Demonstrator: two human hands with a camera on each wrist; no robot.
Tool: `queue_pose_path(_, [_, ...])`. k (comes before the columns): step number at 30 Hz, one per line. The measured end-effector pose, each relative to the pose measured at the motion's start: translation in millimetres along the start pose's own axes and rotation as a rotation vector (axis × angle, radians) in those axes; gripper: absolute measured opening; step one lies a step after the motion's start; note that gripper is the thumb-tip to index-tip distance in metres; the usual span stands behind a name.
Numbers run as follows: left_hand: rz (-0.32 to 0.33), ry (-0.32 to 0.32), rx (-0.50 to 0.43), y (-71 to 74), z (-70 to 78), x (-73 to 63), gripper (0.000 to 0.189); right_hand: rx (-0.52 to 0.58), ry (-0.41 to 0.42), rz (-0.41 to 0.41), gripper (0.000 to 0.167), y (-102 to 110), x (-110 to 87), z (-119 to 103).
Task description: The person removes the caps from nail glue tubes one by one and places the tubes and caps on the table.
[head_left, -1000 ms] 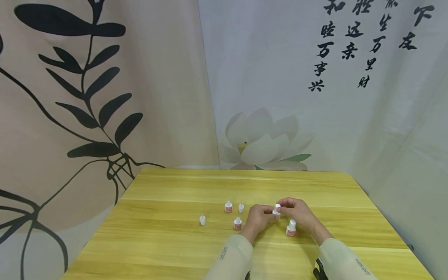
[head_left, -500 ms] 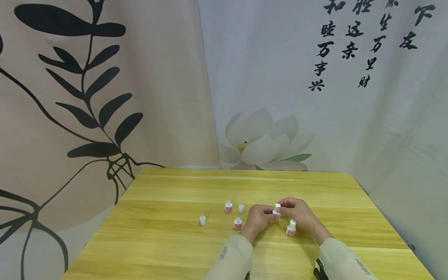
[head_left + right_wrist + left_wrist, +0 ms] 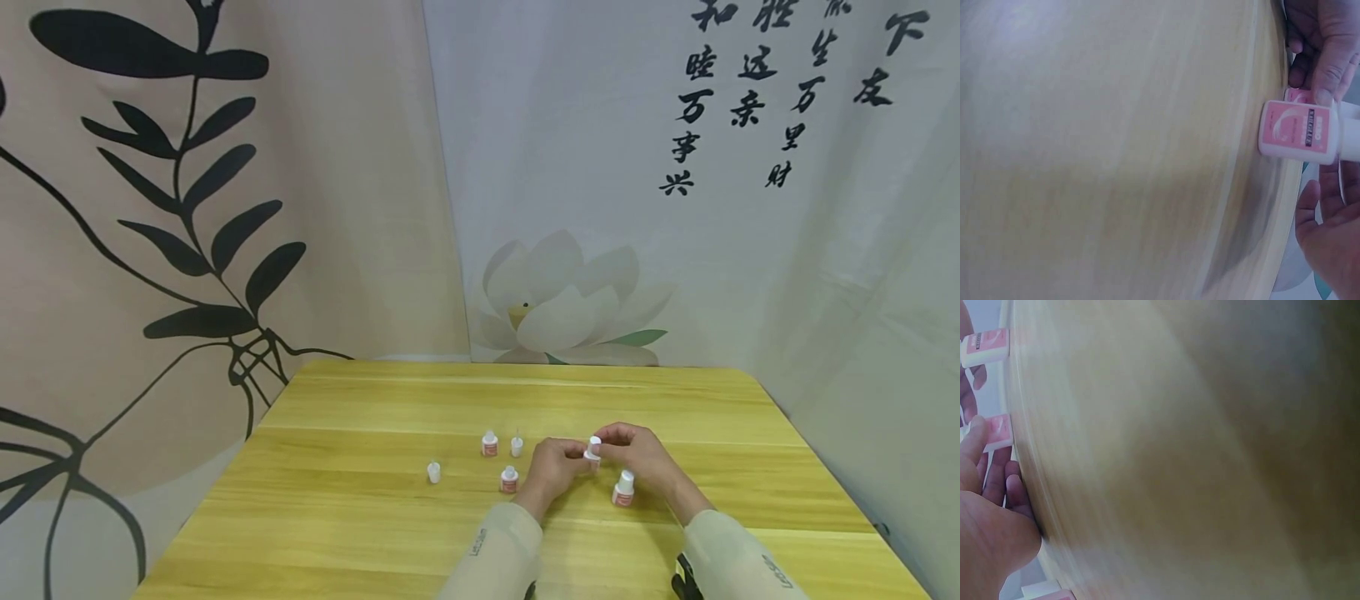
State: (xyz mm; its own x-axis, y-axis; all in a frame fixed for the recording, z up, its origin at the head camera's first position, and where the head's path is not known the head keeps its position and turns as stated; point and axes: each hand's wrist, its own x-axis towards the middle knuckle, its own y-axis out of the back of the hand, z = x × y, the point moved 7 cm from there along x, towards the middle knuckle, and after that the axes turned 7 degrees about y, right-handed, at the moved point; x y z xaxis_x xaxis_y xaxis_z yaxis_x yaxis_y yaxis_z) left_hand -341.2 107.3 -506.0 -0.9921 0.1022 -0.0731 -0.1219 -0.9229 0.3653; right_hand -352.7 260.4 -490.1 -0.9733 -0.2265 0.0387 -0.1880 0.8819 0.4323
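Note:
My left hand (image 3: 557, 468) grips the body of a small white nail glue bottle (image 3: 592, 463) with a pink label. From the right, my right hand (image 3: 639, 454) pinches the white cap (image 3: 595, 445) at its top. In the left wrist view, the thumb lies across the held bottle's label (image 3: 1001, 430), its base close to the tabletop. Another glue bottle (image 3: 623, 489) stands capped just in front of my right hand; in the right wrist view its printed label (image 3: 1297, 128) partly covers the held one.
Two uncapped glue bottles stand left of my hands, one farther back (image 3: 490, 445) and one nearer (image 3: 509, 481). Two removed white caps sit on the wooden table (image 3: 337, 517), one beside the back bottle (image 3: 517, 448), the other farther left (image 3: 433, 473). A printed curtain (image 3: 360, 208) hangs behind.

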Motion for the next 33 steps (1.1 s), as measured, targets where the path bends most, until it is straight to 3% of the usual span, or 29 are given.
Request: queue_pose_path(33, [0.006, -0.031, 0.027, 0.4, 0.5, 0.6, 0.008, 0.003, -0.029, 0.008, 0.034, -1.8, -0.1, 0.7])
